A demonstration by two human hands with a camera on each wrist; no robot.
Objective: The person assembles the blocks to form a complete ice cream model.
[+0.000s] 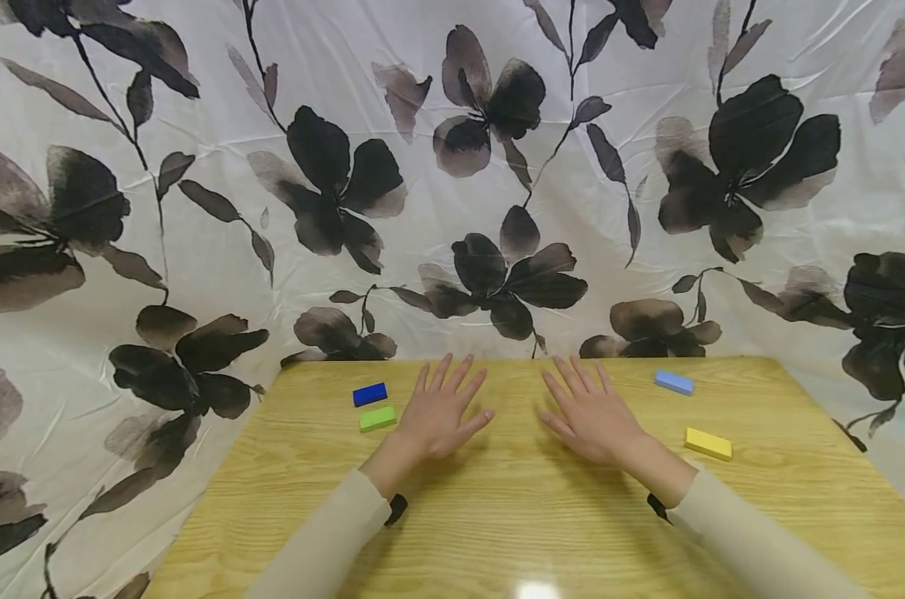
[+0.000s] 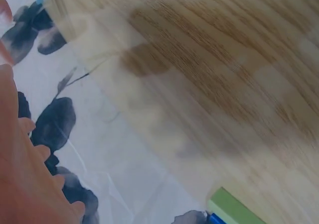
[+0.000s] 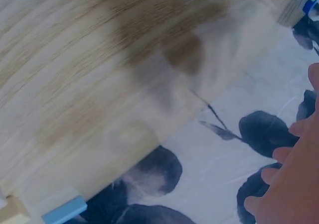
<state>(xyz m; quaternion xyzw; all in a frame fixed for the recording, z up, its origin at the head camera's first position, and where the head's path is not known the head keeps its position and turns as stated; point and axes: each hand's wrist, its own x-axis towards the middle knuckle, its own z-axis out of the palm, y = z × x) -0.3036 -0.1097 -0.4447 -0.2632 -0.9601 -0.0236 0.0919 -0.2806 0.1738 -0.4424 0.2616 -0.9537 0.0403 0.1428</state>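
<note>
Both hands are held out over the wooden table, palms down with fingers spread, holding nothing. My left hand (image 1: 441, 416) is nearest a lime green block (image 1: 378, 419) and a dark blue block (image 1: 370, 394), which lie to its left. My right hand (image 1: 595, 416) is apart from a light blue block (image 1: 674, 383) and a yellow block (image 1: 708, 443), both lying to its right. In the left wrist view the green block (image 2: 237, 208) shows at the bottom edge. The light blue block (image 3: 65, 211) appears at the lower left of the right wrist view.
The wood-grain table (image 1: 512, 516) ends at a far edge just beyond the fingertips. A white cloth (image 1: 422, 216) with dark flowers hangs behind it and along its sides. Dark bands (image 1: 396, 509) show at the cuffs of the light sleeves (image 1: 325, 532).
</note>
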